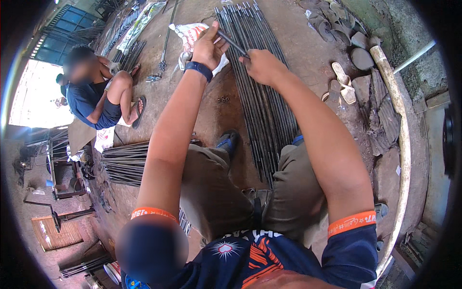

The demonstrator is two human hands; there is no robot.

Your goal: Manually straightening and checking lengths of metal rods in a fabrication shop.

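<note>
A short dark rod [233, 43] slants between my two hands, above the far part of a long bundle of dark metal rods [264, 106]. My right hand [266, 67] is closed around its lower end. Near its upper end, my left hand [209, 47] holds it loosely between thumb and curled fingers, palm turned up. A dark watch band circles my left wrist. Behind my left hand lies a crumpled white and red sack [188, 33]. A few small metal rings or nuts [223, 99] sit on the floor left of the bundle.
A person [98, 91] sits low on the left. Another rod stack [124, 163] lies beside my left forearm. Sandals [343, 82], worn scraps [327, 21] and a long pale pole [402, 130] are on the right. A head [151, 248] shows at lower left.
</note>
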